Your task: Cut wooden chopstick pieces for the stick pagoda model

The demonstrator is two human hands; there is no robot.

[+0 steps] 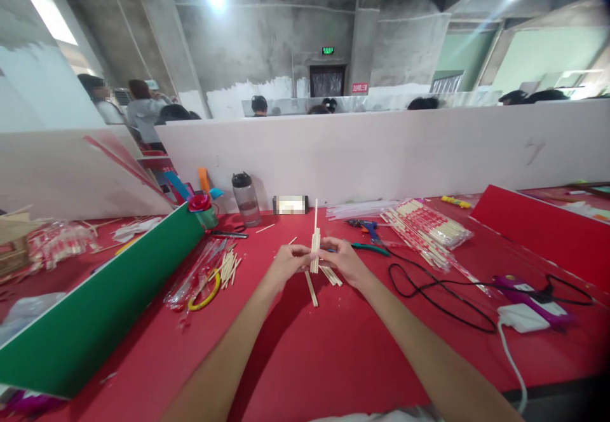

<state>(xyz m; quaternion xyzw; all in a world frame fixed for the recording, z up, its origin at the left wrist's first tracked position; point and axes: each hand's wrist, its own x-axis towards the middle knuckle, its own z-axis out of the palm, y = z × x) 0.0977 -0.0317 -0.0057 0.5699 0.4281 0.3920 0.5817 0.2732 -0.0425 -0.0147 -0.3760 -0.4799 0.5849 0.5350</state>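
Observation:
Between my hands, above the middle of the red table (pixel 305 358), several pale wooden sticks (pixel 315 244) stand upright in a small bundle, one reaching higher than the others. My left hand (pixel 290 263) pinches the bundle's lower part from the left. From the right, my right hand (pixel 342 260) grips the same sticks with its fingertips. Below and behind the hands, loose sticks (pixel 311 290) lie on the table, and a few more (pixel 330 276) are partly under my right hand.
Short sticks (pixel 230 268) and yellow-handled scissors (pixel 204 295) lie left, near a bottle (pixel 246 199) and green board (pixel 109 301). Rightward are a blue glue gun (pixel 366 228), teal-handled pliers (pixel 370 248), bagged sticks (pixel 429 231), black cable and a purple power strip (pixel 534 301). People sit beyond the partition (pixel 372 155).

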